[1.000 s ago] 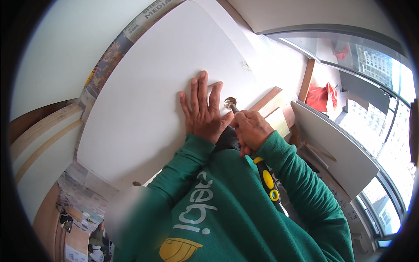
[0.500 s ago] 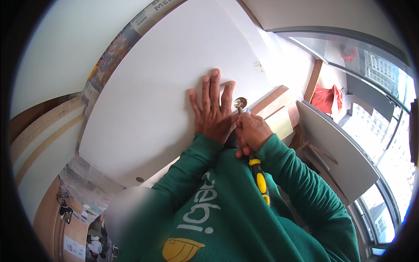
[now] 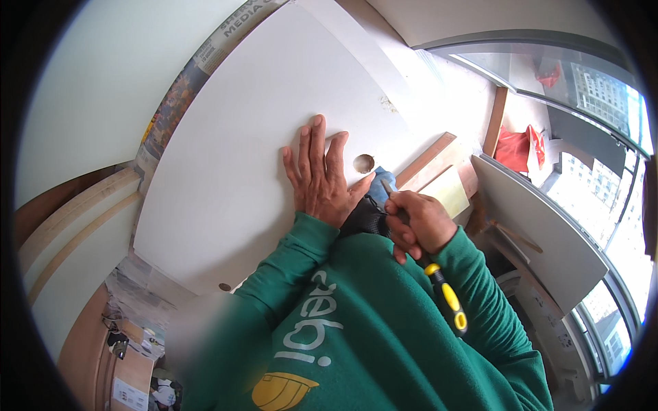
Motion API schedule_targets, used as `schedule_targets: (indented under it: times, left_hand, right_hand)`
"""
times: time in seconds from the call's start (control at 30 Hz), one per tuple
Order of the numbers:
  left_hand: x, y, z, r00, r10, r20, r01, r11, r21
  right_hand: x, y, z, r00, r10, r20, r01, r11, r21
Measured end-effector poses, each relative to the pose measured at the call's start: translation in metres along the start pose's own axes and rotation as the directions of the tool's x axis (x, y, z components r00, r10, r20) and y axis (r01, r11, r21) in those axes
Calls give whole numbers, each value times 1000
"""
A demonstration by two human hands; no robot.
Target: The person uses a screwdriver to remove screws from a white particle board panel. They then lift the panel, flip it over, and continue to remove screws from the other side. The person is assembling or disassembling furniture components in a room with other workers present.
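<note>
A large white board (image 3: 240, 151) lies before me. My left hand (image 3: 321, 181) rests flat on it, fingers spread. Just beyond my left thumb is a round hole (image 3: 364, 163) with a rough brown rim. Off the board's edge, my right hand (image 3: 419, 220) is closed round the metal shaft of a slim hand tool (image 3: 448, 300) with a black-and-yellow handle. The tapered grey tip pokes out past my fingers, beside a blue item (image 3: 378, 186) and apart from the hole. What kind of tool it is I cannot tell. Black mesh material (image 3: 366, 219) shows between my hands.
Another round hole (image 3: 224, 287) sits near the board's lower left corner. Wood strips (image 3: 428, 161) lie to the right, beside a leaning pale panel (image 3: 541, 236) and a red bag (image 3: 519, 151) by the window. Printed paper (image 3: 179, 99) runs along the board's far left edge.
My right hand has drawn back to the right and nearer to me, taking the tool's tip out of the round hole. My left hand stays flat on the board. The view has shifted slightly.
</note>
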State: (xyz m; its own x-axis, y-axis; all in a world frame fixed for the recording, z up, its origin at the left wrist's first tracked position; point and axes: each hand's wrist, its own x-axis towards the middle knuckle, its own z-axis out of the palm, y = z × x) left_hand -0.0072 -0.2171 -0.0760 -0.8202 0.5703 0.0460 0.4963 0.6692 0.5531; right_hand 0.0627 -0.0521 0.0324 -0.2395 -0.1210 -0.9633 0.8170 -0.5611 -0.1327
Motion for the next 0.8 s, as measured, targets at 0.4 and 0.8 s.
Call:
schedule_targets:
  times: [0.4, 0.8]
  left_hand:
    - [-4, -6, 8, 999, 21, 24, -24, 991, 129]
    - [-2, 1, 10, 1000, -5, -10, 7, 988, 157]
  right_hand:
    - [31, -24, 29, 977, -158, -145, -21, 604, -797]
    - [59, 1, 28, 952, -290, 95, 259, 605, -753]
